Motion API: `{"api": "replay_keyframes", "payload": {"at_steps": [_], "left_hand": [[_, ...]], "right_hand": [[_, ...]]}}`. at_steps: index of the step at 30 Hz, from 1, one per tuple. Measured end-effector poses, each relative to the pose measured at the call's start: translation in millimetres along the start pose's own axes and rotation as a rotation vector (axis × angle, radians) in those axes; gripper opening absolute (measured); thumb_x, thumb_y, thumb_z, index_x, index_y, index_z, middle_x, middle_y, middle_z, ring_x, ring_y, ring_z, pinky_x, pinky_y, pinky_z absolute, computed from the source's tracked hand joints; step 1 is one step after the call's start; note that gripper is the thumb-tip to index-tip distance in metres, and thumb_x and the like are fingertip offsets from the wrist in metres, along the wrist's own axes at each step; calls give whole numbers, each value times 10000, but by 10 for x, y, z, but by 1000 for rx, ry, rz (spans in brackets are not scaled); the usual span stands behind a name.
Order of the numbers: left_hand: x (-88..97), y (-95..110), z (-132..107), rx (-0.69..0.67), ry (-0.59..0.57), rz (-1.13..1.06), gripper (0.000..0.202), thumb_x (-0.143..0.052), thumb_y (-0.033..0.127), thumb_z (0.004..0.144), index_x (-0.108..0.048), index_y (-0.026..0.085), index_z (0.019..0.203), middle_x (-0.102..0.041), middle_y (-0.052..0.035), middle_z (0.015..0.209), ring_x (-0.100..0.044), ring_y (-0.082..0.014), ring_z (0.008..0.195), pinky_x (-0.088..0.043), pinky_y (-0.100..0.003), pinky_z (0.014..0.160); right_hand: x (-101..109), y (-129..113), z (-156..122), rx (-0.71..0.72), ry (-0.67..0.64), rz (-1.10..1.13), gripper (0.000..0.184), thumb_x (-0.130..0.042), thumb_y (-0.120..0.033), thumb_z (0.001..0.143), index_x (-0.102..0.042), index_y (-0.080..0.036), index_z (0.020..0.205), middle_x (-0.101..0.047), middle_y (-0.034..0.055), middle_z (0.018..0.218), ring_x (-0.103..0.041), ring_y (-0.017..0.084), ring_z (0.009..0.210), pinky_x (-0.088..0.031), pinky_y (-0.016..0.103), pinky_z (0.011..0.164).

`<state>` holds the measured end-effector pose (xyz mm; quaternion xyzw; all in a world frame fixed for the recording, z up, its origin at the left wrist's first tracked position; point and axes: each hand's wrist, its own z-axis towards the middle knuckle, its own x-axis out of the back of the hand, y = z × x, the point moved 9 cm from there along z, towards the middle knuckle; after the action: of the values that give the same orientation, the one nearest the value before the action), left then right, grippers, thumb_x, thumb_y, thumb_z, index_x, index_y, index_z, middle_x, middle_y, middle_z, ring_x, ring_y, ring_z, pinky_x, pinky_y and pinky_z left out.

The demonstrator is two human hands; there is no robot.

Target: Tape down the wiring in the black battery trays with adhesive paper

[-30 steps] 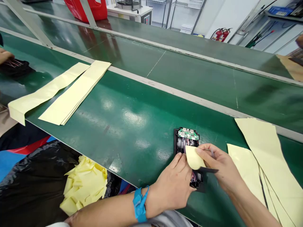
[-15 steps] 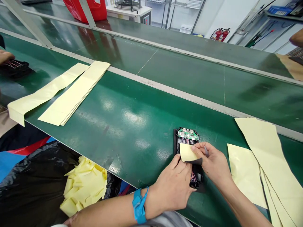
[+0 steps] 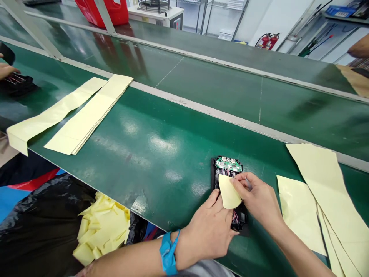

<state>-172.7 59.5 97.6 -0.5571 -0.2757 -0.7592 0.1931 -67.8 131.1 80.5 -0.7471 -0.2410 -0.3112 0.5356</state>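
A black electronic device [image 3: 238, 220] lies on the green table, its inside showing a green circuit board [image 3: 230, 164] at the far end and thin wires. My left hand [image 3: 206, 227], a blue wrist strap [image 3: 168, 252] behind it, grips the device across its near half; its fingertips are partly hidden under a yellow paper piece [image 3: 229, 193]. Between thumb and fingers my right hand [image 3: 256, 194] pinches that paper's right edge over the middle of the device. Whether anything is stuck to the paper's underside is hidden now.
Yellow sheets [image 3: 331, 181] lie at the right, and long yellow strips [image 3: 89, 115] at the left. Crumpled yellow paper [image 3: 102, 229] fills a black bag [image 3: 37, 227] below the table edge. Another person's hand [image 3: 8, 71] works on a dark device [image 3: 20, 85] at far left.
The yellow paper's lower right corner has swung downward, and the dark layer that showed under its edge is out of sight. My left hand has hardly moved.
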Motion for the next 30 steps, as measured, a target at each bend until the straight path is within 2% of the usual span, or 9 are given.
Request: {"api": "replay_keyframes", "payload": {"at_steps": [8, 11, 15, 17, 20, 22, 25, 27, 30], "left_hand": [[34, 1, 14, -9, 13, 28, 481, -310, 395, 920, -462, 65, 1236, -504, -102, 1302, -343, -273, 1294, -112, -420, 1124], [22, 3, 14, -10, 3, 45, 506, -310, 403, 918, -441, 52, 1259, -466, -120, 1341, -315, -290, 1312, -124, -425, 1122], [2, 3, 10, -9, -11, 32, 529, -298, 399, 918, -412, 35, 1285, -474, -118, 1334, -285, -294, 1328, -131, -420, 1121], [-3, -1, 7, -6, -17, 30, 536, -304, 397, 916, -403, 26, 1291, -468, -119, 1339, -268, -294, 1334, -129, -418, 1123], [-22, -5, 5, -8, -39, 17, 535, -292, 405, 920, -426, 24, 1272, -504, -116, 1296, -326, -277, 1297, -143, -411, 1120], [-24, -10, 8, -6, -45, 13, 540, -270, 408, 924, -442, 17, 1254, -537, -117, 1248, -386, -260, 1243, -162, -402, 1112], [-5, -16, 17, -1, -31, 12, 535, -277, 404, 924, -438, 17, 1256, -543, -116, 1236, -415, -249, 1206, -172, -396, 1105], [-1, -14, 20, 0, -28, 8, 532, -283, 409, 924, -434, 30, 1264, -545, -108, 1233, -420, -243, 1199, -166, -395, 1106], [-16, -2, 16, 0, -34, 26, 536, -289, 414, 921, -444, 24, 1254, -543, -115, 1234, -409, -252, 1212, -151, -398, 1110]], "right_hand": [[-40, -34, 29, 47, -50, -148, 288, -458, -516, 749, -539, -241, 780, -609, -28, 571, -519, 162, 461, -366, 265, 482], [-72, -116, 53, 116, -97, -336, 221, -440, -447, 790, -508, -240, 821, -622, -14, 603, -554, 193, 488, -333, 270, 471], [-155, -263, 29, 241, -144, -699, 173, -402, -374, 881, -480, -221, 857, -592, 2, 567, -573, 224, 487, -236, 266, 440], [-187, -349, -3, 321, -131, -839, 180, -373, -348, 917, -483, -216, 866, -608, 21, 661, -579, 216, 489, -182, 264, 426], [-117, -402, -8, 376, -18, -938, 210, -402, -393, 914, -500, -209, 934, -600, 57, 857, -559, 191, 469, -154, 265, 403], [-16, -358, 17, 378, 43, -825, 256, -427, -442, 894, -514, -205, 933, -591, 47, 840, -539, 174, 467, -215, 266, 395], [207, -277, 36, 425, 133, -420, 270, -445, -446, 881, -554, -215, 792, -590, 9, 719, -543, 152, 532, -368, 267, 468], [315, -256, 17, 490, 162, -220, 251, -482, -417, 871, -604, -225, 764, -612, 8, 722, -572, 149, 606, -430, 261, 544], [206, -322, -37, 639, 26, -187, 224, -470, -327, 885, -669, -238, 829, -666, 17, 864, -622, 156, 736, -472, 258, 628]]}}
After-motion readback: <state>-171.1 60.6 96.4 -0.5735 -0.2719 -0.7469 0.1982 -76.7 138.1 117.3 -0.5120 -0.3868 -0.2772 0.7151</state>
